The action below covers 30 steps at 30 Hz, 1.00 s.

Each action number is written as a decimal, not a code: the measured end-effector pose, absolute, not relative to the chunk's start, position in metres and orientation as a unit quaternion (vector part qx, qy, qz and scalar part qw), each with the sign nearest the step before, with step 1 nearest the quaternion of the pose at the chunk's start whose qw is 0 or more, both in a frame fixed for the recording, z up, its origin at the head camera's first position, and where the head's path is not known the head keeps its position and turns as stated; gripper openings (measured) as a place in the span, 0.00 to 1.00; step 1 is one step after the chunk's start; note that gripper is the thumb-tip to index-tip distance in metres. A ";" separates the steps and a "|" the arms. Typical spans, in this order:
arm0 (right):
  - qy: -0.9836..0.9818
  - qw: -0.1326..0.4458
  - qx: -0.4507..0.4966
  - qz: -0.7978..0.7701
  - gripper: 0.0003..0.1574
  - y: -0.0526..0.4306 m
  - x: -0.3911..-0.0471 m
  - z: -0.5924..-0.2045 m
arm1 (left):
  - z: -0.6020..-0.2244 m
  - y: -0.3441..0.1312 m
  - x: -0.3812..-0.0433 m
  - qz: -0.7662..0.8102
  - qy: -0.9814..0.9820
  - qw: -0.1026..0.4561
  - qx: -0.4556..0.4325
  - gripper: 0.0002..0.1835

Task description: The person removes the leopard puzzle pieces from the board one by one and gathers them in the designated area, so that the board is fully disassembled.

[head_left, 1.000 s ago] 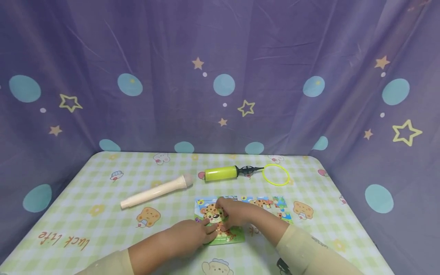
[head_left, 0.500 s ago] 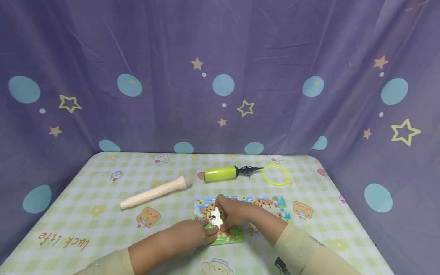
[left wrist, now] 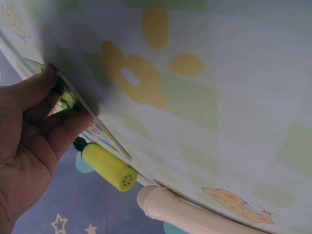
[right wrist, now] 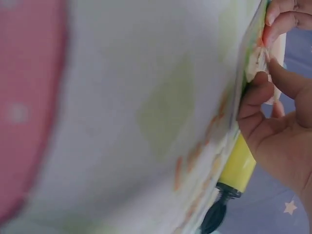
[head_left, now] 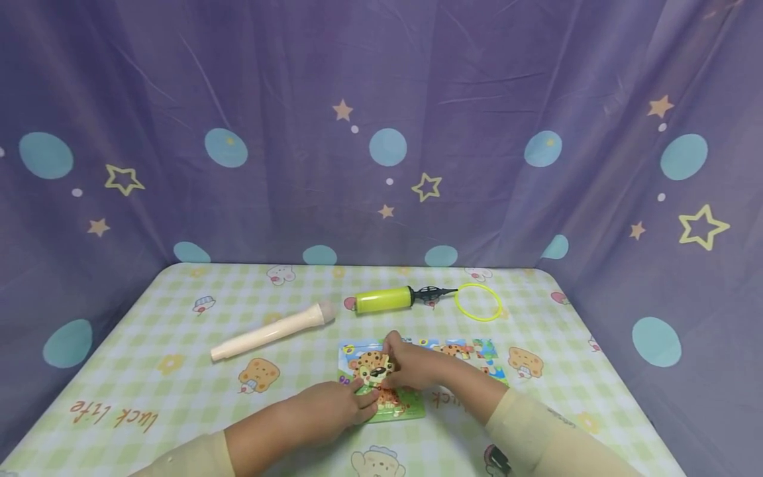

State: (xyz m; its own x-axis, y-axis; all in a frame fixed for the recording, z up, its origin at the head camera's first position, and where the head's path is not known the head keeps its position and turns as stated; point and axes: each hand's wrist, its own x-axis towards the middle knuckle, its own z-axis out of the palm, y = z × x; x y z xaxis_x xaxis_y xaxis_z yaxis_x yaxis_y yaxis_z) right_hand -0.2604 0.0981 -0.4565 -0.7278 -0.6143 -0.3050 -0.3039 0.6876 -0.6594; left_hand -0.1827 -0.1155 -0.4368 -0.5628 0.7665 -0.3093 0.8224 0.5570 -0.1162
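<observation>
A jigsaw puzzle [head_left: 411, 412] with a cartoon leopard lies on the table near its front middle. My right hand [head_left: 417, 368] pinches a puzzle piece [head_left: 377, 375] over the leopard's face, the piece tilted above the picture. From the left, my left hand [head_left: 330, 407] rests its fingertips on the puzzle's lower left part, close to that piece. The left wrist view shows the left thumb and a finger [left wrist: 73, 127] touching the puzzle by its edge. In the right wrist view, the right thumb and forefinger meet at the piece [right wrist: 257, 61]; their exact contact is partly hidden.
To the right of the puzzle lie several loose pieces [head_left: 485, 349], partly behind the right arm. A yellow hand pump [head_left: 383, 300] with a black nozzle and a yellow ring [head_left: 498, 309] lie behind. A cream toy microphone [head_left: 271, 332] is at left. A purple curtain [head_left: 381, 66] encloses the table.
The right hand stays over the puzzle and shifts slightly right and away from me. The pinched piece turns; its bright glare half a second ago has gone. The left hand stays put.
</observation>
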 end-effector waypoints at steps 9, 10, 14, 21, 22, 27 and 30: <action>0.835 0.278 -0.262 -0.396 0.18 0.112 -0.264 -0.462 | -0.438 -0.115 -0.184 -0.128 0.876 0.116 0.451 0.30; 0.826 0.284 -0.262 -0.411 0.17 0.114 -0.264 -0.463 | -0.438 -0.115 -0.184 -0.126 0.877 0.116 0.450 0.29; 0.786 0.304 -0.254 -0.475 0.16 0.121 -0.268 -0.464 | -0.439 -0.115 -0.183 -0.124 0.879 0.116 0.446 0.30; 0.773 0.280 -0.236 -0.518 0.16 0.141 -0.278 -0.456 | -0.437 -0.113 -0.183 -0.129 0.877 0.114 0.448 0.31; 0.773 0.280 -0.231 -0.520 0.16 0.145 -0.280 -0.454 | -0.437 -0.113 -0.183 -0.130 0.878 0.114 0.447 0.32; 0.765 0.291 -0.208 -0.536 0.18 0.168 -0.289 -0.445 | -0.436 -0.113 -0.182 -0.132 0.878 0.114 0.446 0.32; 0.771 0.291 -0.199 -0.531 0.19 0.182 -0.291 -0.441 | -0.438 -0.114 -0.183 -0.130 0.878 0.109 0.448 0.32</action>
State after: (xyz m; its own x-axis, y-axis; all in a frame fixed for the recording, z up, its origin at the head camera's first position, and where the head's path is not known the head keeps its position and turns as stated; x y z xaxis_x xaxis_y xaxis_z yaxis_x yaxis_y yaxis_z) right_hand -0.2905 0.1821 -0.4410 -0.7512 -0.6162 -0.2368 0.0013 0.3572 -0.9340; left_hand -0.1825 -0.1136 -0.4376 -0.5746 0.7580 -0.3088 0.8149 0.5646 -0.1305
